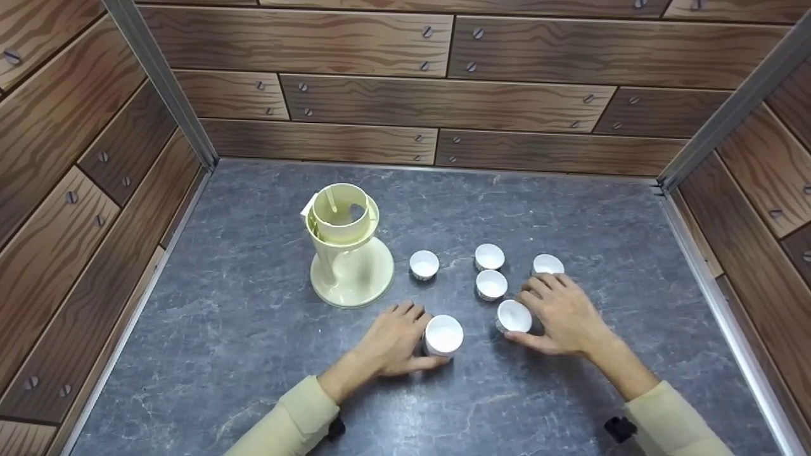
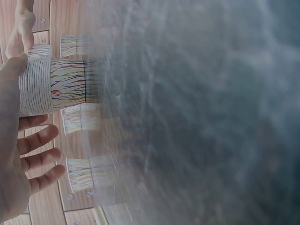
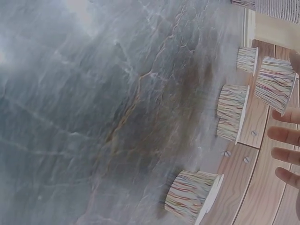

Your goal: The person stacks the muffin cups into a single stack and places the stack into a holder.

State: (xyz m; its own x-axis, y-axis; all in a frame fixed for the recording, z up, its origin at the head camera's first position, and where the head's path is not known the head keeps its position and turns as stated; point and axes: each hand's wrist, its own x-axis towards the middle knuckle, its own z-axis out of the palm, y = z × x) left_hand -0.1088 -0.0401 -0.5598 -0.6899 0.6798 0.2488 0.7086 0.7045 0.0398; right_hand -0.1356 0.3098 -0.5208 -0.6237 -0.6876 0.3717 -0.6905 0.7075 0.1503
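What matters most in space, we judge, is the gap between the two held things, just below the middle of the head frame. We see the right hand's cup (image 1: 514,316) to the right of the left hand's stack of cups (image 1: 444,335) and slightly higher in the frame, near it but apart, with bare surface (image 1: 469,386) between. The stack's long axis is upright, mouth upward, several ribbed rims nested together. The right hand's cup also faces mouth upward; in the right wrist view it looks slightly tilted and raised clear of the surface.

The left hand (image 1: 394,342) comes at the stack from the left. Thumb and index finger hold it from opposite sides, opened about as wide as the stack, while we see the other fingers spread and loose. The right hand (image 1: 564,316) grips its cup from the right, thumb towards the bottom of the frame and the other fingers spread apart.

Of the standing cups, the touching or nearly touching pair, upper cup (image 1: 490,256) and lower cup (image 1: 491,285), is nearer the right hand, as is the far-right cup (image 1: 548,264), just above its knuckles. The lone cup (image 1: 424,265) is nearer the left hand, beside the cream stand (image 1: 355,272) left of centre.
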